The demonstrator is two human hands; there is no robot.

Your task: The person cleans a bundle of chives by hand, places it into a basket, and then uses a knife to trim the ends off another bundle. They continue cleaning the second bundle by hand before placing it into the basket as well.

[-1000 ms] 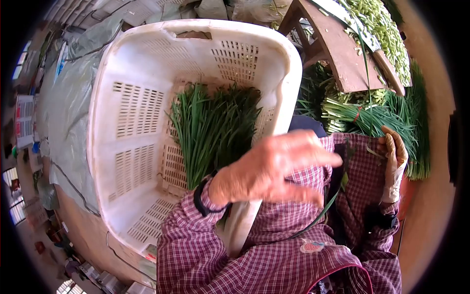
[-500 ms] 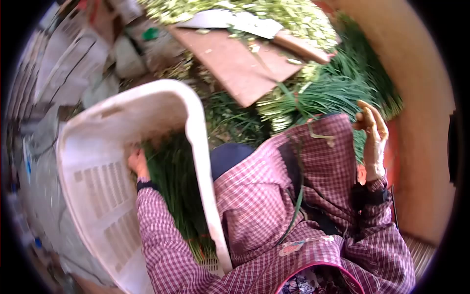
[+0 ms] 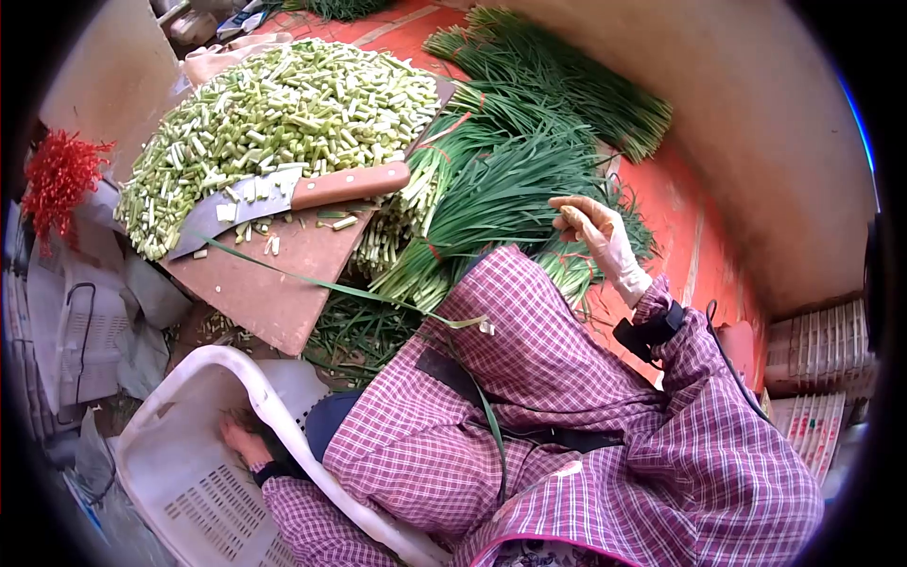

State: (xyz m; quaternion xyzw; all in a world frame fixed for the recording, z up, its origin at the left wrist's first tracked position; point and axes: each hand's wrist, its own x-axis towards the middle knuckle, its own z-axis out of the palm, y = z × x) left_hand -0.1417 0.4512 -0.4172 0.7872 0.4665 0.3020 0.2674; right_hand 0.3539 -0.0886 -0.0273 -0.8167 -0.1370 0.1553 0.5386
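Observation:
My left hand (image 3: 244, 442) is down inside a white plastic crate (image 3: 215, 357), its fingers blurred and partly hidden, so I cannot see a grip. My right hand (image 3: 607, 248), in a thin pale glove, hovers beside a banded bundle of garlic chives (image 3: 515, 184); its fingers are loosely bent and apart, with nothing in them. A knife (image 3: 350, 184) with a broad curved blade and wooden handle lies on a brown cutting board (image 3: 269, 283). Behind it rises a heap of chopped pale-green stems (image 3: 293, 109).
Another dark green bundle (image 3: 557, 76) lies on the red sheet (image 3: 675, 227) along the wall. Red ties (image 3: 64, 184) hang at the left. Loose leaves (image 3: 364, 331) lie under the board, and a single leaf crosses my checked clothing. Stacked crates (image 3: 817, 354) stand at the right.
The view has swung up and to the right, showing more of the heap and bundles. My left hand stays in the crate; the chives seen inside it before are now mostly out of sight.

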